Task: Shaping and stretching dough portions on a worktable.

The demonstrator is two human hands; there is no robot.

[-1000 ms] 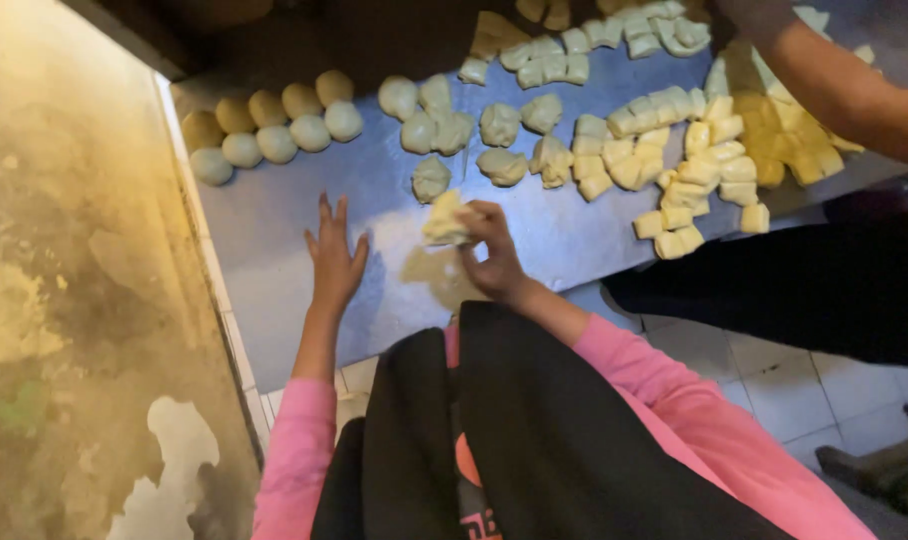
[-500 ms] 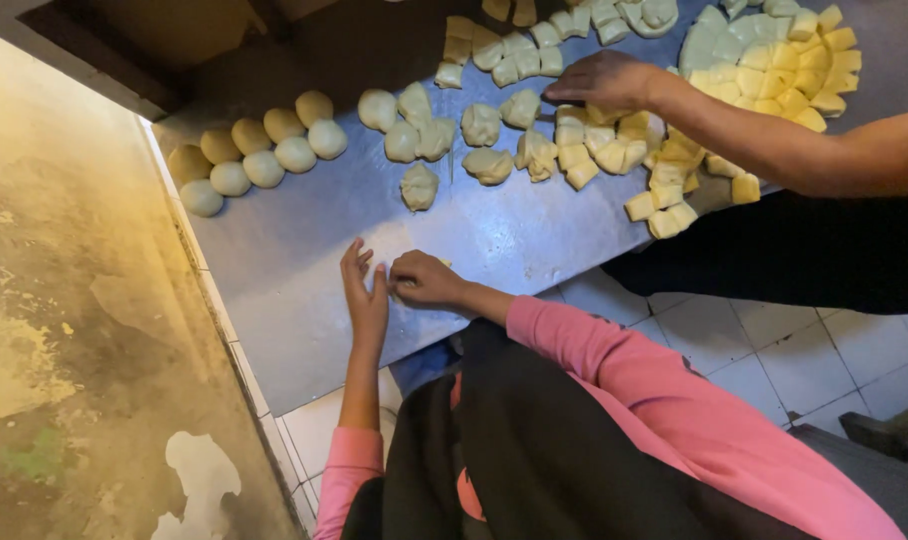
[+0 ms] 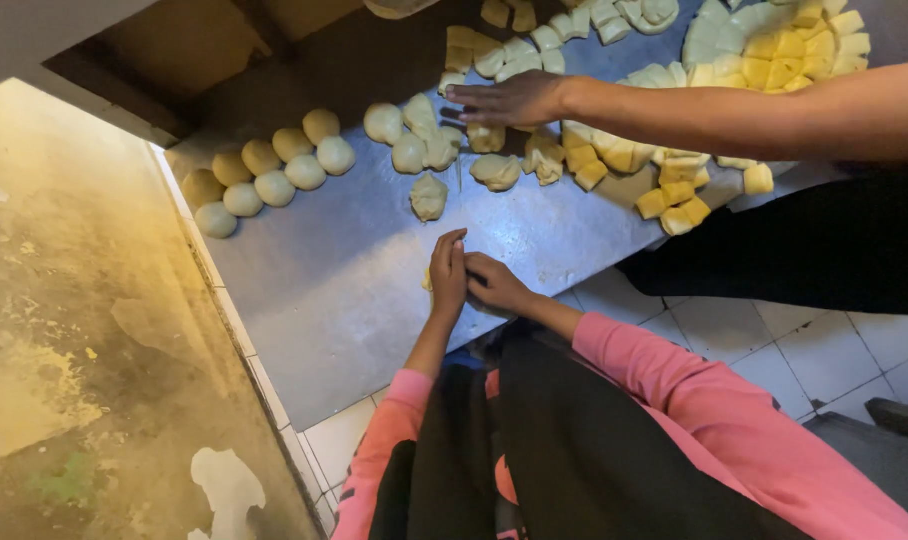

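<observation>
The person's left hand (image 3: 448, 268) and right hand (image 3: 496, 285) are pressed together over the near edge of the metal table (image 3: 354, 290), palms facing each other, cupped around a small piece of dough (image 3: 427, 281). Only a pale sliver of it shows at the left side of the left hand, so its shape cannot be told; the hands close on it from both sides, the sort of hold that rounds a lump between the palms. The pink sleeves (image 3: 634, 360) run back to the near side, over a dark apron.

Far and to the left, finished dough balls (image 3: 274, 170) lie in two neat rows, touching one another, set well apart from the working spot, probably so they keep their shape. Toward the middle far part, rough lumps (image 3: 429, 195) lie loose and unsorted, within easy reach of the person's hands. To the far right, cut yellow dough cubes (image 3: 674, 195) lie scattered by a large round slab of scored dough (image 3: 774, 45), still packed together as it was cut.

Another person's hand (image 3: 509, 100) reaches in from the right, flat and spread, resting on the loose lumps; whether it presses or gathers them cannot be told.
</observation>
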